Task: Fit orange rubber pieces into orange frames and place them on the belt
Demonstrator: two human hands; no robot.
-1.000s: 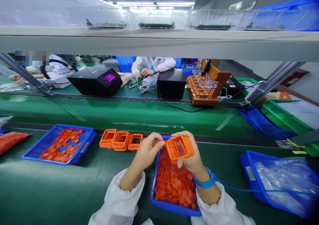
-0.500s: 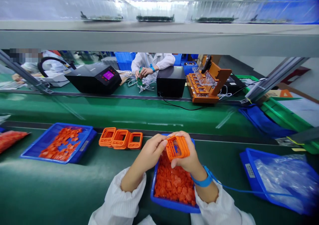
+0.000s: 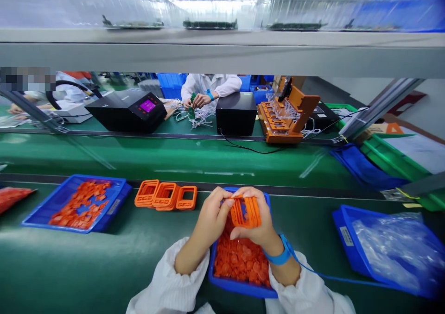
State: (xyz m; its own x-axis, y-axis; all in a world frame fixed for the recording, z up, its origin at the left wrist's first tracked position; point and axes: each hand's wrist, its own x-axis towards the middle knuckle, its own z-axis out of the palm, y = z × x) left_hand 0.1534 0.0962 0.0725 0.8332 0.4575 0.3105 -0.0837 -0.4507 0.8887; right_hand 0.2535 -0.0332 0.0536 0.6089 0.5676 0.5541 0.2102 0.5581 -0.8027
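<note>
My right hand (image 3: 259, 216) is wrapped round a stack of orange square plastic frames (image 3: 246, 217), held upright with their openings facing me. At the stack's upper left corner, my left hand (image 3: 216, 212) pinches with thumb and forefinger; whether a separate small piece sits in that pinch is hidden. Directly below both hands stands a blue tray (image 3: 239, 286) full of small flat orange-red plastic pieces (image 3: 241, 258). To the left, more orange frames (image 3: 165, 196) lie in leaning stacks on the green bench.
Another blue tray (image 3: 120, 198) with orange pieces stands at left, beside a bag of red pieces (image 3: 14, 199). At right is a blue bin (image 3: 342, 235) with clear plastic bags. A blue cord (image 3: 333, 276) runs right from my wrist strap. A co-worker's hands (image 3: 200, 102) handle cables across the bench.
Both hands stay at the frame stack, which has turned slightly in my right hand. The right thumb has shifted leftward along the stack's lower edge. The whole view has moved a little.
</note>
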